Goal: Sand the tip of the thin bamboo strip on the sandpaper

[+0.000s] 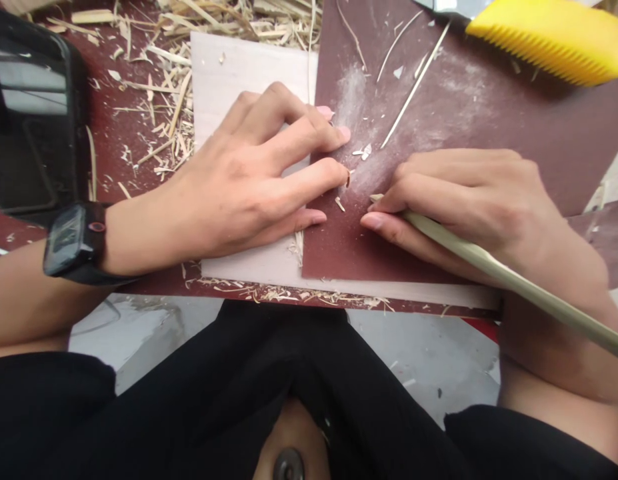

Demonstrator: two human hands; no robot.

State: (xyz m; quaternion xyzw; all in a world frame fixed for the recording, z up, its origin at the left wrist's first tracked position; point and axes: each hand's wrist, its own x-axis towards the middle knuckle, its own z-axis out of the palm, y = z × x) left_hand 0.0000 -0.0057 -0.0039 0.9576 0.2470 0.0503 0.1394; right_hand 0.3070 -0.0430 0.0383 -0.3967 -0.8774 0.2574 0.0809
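Long, slender, greenish-tan strip in a pinching right grip, left grip spread

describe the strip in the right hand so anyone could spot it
Over the flat reddish-brown sheet, find the bare right hand. It holds the long, pale-green strip, which runs out of the picture's right edge; it is far thicker than the thin, straight, cream-coloured splinter lying nearby.
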